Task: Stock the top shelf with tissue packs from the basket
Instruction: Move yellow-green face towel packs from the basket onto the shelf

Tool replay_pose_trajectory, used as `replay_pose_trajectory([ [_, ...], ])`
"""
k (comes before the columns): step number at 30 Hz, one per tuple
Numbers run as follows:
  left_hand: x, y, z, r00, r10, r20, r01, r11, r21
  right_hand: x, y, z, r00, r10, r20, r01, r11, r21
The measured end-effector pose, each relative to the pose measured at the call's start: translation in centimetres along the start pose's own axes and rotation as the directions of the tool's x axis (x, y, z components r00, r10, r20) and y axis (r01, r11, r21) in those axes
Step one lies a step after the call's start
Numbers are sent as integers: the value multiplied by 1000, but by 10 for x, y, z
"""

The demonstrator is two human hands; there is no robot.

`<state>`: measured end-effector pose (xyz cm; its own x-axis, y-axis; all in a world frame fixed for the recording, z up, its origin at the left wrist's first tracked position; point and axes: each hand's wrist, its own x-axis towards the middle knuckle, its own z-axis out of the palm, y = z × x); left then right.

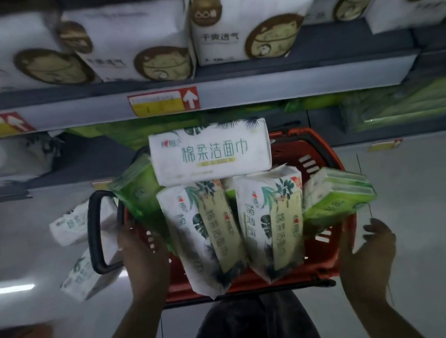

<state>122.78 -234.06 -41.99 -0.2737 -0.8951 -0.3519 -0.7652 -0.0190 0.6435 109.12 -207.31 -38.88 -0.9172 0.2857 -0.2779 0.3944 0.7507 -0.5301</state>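
At the bottom, the person's dark-trousered legs (254, 336) stand just behind a red basket (329, 257). The left hand (142, 257) grips the basket's left rim, fingers curled over it, just beside the black handle (95, 233), which is swung out to the left. The right hand (372, 250) is released, fingers loosely spread, with its thumb at the basket's right near corner; whether it touches the wall I cannot tell. The basket is heaped with tissue packs: two white leaf-print packs (206, 238) stand on end side by side in the middle, a green pack (139, 193) leans at the left, another green pack (337, 197) lies over the right rim, and a white pack (210, 153) lies crosswise on top at the far side. Left of the basket, two more white packs (79, 226) lie outside it. Beyond, a grey shelf edge (304, 80) carries a red-and-yellow price label (163, 102); above it sit large white packs with brown round prints (248, 21).
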Motion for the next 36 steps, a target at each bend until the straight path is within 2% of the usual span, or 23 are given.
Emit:
replay_pose_trajectory([
  [3, -16, 24, -1, 991, 116, 71, -111, 991, -70, -22, -26, -7, 970, -225, 88, 220, 973, 65],
  [5, -12, 43, -3, 986, 125, 114, -112, 987, -112, -18, -50, -2, 922, -366, 129, 349, 928, 134],
  [9, 13, 90, -3, 996, 63, 58, -53, 985, -162, 7, -103, 19, 888, -409, 211, 332, 887, 321],
  [11, 29, 110, -1, 998, 12, 55, 0, 975, -221, 25, -127, 30, 898, -334, 286, 226, 908, 354],
  [15, 50, 129, 8, 992, -49, 118, 80, 956, -281, 52, -166, 46, 891, -65, 450, -94, 942, 323],
  [17, 54, 132, 11, 988, -52, 145, 94, 951, -294, 57, -175, 52, 851, 43, 524, -203, 946, 252],
  [21, 65, 130, 17, 966, -110, 234, 168, 956, -242, 59, -178, 69, 743, 282, 607, -445, 886, 134],
  [23, 68, 132, 20, 950, -153, 272, 213, 955, -205, 58, -176, 76, 731, 323, 601, -443, 895, 58],
  [27, 76, 143, 26, 922, -221, 318, 278, 949, -148, 56, -175, 88, 737, 340, 584, -436, 899, 28],
  [31, 86, 146, 32, 896, -284, 342, 361, 914, -187, 58, -182, 90, 724, 376, 578, -479, 877, 30],
  [36, 84, 143, 34, 878, -296, 377, 387, 901, -195, 59, -183, 90, 716, 336, 612, -418, 909, -10],
])
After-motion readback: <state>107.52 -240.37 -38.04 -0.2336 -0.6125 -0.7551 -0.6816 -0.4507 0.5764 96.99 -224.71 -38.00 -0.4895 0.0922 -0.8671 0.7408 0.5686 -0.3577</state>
